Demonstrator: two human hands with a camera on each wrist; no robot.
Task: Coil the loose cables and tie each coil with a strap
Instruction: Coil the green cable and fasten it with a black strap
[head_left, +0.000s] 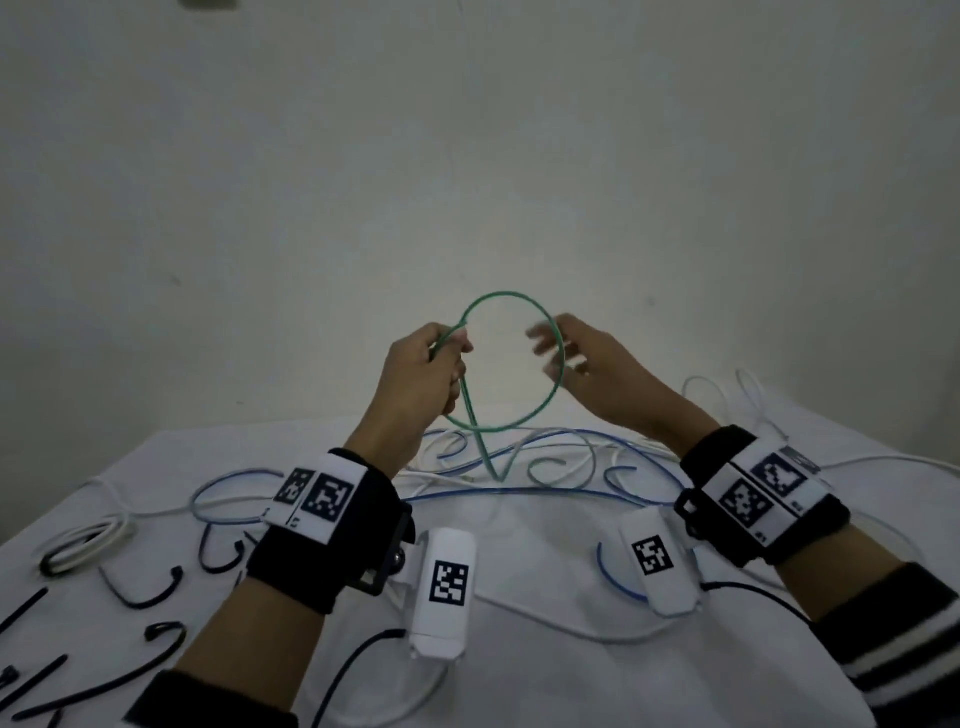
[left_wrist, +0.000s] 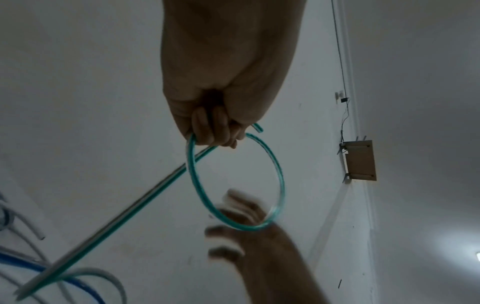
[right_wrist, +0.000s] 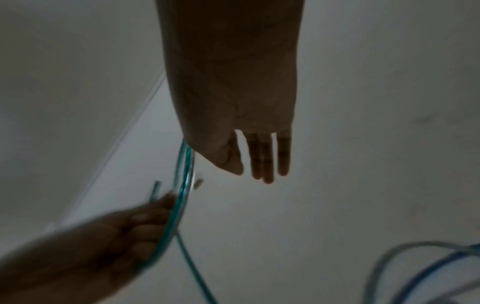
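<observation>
- Green cable (head_left: 540, 317) raised above the table (head_left: 545, 571), bent into one round loop; tail drops from the loop to the cable tangle below.
- Left hand (head_left: 421, 379) grips the loop where its strands cross, fingers (left_wrist: 207, 129) curled around the cable, short end sticking out past them.
- Right hand (head_left: 582, 358) on the loop's opposite side, fingers (right_wrist: 262, 156) straight and spread, blurred; contact with the loop unclear.
- Blue cables (head_left: 519, 493) and white cables (head_left: 571, 629) loose on the table under the loop.
- Black straps (head_left: 150, 592) on the table, left of the loop, near a coiled white cable (head_left: 83, 545).
</observation>
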